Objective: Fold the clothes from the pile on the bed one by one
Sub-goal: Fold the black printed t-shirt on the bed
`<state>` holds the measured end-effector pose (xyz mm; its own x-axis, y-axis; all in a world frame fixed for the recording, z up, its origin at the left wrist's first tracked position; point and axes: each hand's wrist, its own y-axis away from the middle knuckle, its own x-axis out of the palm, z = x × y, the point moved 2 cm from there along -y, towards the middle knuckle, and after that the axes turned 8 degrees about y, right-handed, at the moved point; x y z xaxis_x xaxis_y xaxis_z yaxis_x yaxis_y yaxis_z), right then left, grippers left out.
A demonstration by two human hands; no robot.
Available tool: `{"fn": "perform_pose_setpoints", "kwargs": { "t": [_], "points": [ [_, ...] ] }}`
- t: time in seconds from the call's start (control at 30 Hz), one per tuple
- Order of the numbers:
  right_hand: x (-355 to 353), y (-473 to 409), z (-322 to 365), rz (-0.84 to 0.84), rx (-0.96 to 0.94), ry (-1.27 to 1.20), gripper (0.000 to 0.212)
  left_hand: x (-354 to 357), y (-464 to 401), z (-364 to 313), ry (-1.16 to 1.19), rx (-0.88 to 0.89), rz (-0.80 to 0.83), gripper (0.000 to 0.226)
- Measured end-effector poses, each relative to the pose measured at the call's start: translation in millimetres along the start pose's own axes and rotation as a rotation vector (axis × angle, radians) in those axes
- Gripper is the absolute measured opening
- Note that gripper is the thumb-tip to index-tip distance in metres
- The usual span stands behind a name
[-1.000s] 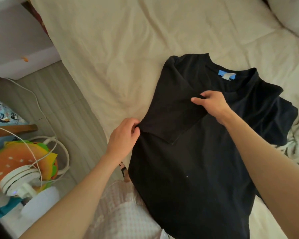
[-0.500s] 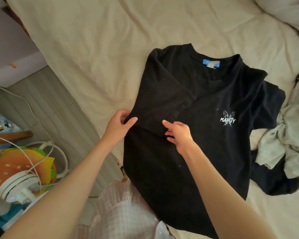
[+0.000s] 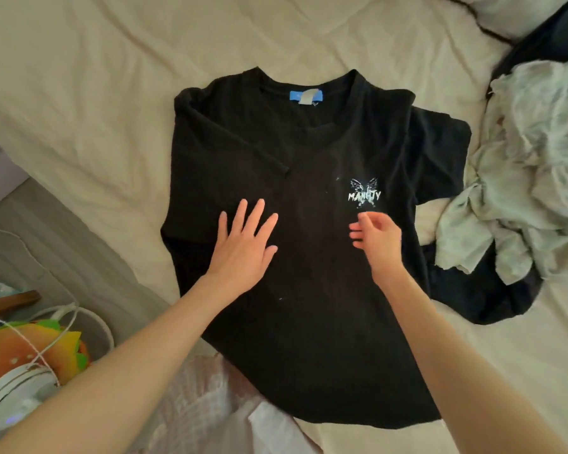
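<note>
- I see the black T-shirt [image 3: 315, 257] spread front-up on the cream bed [image 3: 95, 93], collar away from me, hem near me at the bed's edge.
- Its left sleeve is folded in across the chest; the right sleeve lies out flat toward the pile.
- My left hand [image 3: 243, 244] lies flat on the folded-in side, fingers straight and spread, pressing the fabric.
- My right hand [image 3: 376, 235] sits just below the white butterfly print [image 3: 364, 193], fingers loosely bent, gripping nothing; whether it touches the cloth I can't tell.
- The two hands are apart, with bare black fabric between them.
- A blue neck label [image 3: 75, 96] shows inside the collar.
- The pile of clothes [image 3: 522, 191], pale green over dark, sits just right of the shirt, touching its sleeve.
- On the floor at left: a burger-shaped toy [image 3: 30, 348] and white cables [image 3: 63, 306].
</note>
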<state>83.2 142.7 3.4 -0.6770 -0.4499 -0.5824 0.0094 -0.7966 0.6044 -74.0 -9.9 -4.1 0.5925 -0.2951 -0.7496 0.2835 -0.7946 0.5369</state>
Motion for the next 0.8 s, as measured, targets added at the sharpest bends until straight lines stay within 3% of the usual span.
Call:
{"fn": "perform_pose_setpoints", "kwargs": {
  "t": [0.07,0.13,0.2,0.3,0.37,0.47,0.53,0.6,0.67,0.73,0.8],
  "points": [
    [-35.8,-30.5,-7.1,-0.159,-0.013,0.033,0.006,5.1,-13.4,-17.2,-0.03,-0.025,0.077,0.064],
    [-65.5,-60.7,-13.5,-0.245,0.069,0.011,0.024,11.9,-24.0,-27.4,-0.051,-0.076,0.135,0.07],
    [-85.5,-90.1,-19.1,-0.138,0.269,-0.215,0.043,19.4,-31.9,-31.5,-0.113,-0.133,0.182,0.077],
    [-99.5,-119.6,-17.9,0.195,0.455,-0.664,0.064,22.3,-40.5,-35.9,-0.178,-0.19,0.228,0.081],
    [-104.4,-129.9,-10.0,0.248,0.464,-0.826,0.052,19.4,-44.9,-38.8,-0.195,-0.211,0.256,0.082],
    [-106.8,-138.3,-0.4,0.182,0.49,-1.036,0.027,18.1,-47.6,-41.9,-0.219,-0.25,0.314,0.083],
    [-108.3,-143.0,2.1,0.022,0.454,-1.147,0.036,20.6,-47.7,-43.6,-0.235,-0.288,0.369,0.084],
    [-108.6,-138.6,6.0,-0.215,0.287,-1.091,0.041,22.7,-47.4,-46.6,-0.234,-0.318,0.403,0.083],
    [-104.0,-123.4,16.8,-0.398,-0.032,-0.859,0.035,22.8,-47.5,-50.5,-0.225,-0.334,0.414,0.081],
    [-91.2,-99.0,23.2,-0.365,-0.459,-0.498,0.034,22.6,-46.3,-51.1,-0.185,-0.327,0.408,0.075],
    [-72.8,-81.6,9.0,-0.214,-0.884,0.054,0.039,19.6,-42.9,-48.3,-0.025,-0.327,0.321,0.064]
  ]
}}
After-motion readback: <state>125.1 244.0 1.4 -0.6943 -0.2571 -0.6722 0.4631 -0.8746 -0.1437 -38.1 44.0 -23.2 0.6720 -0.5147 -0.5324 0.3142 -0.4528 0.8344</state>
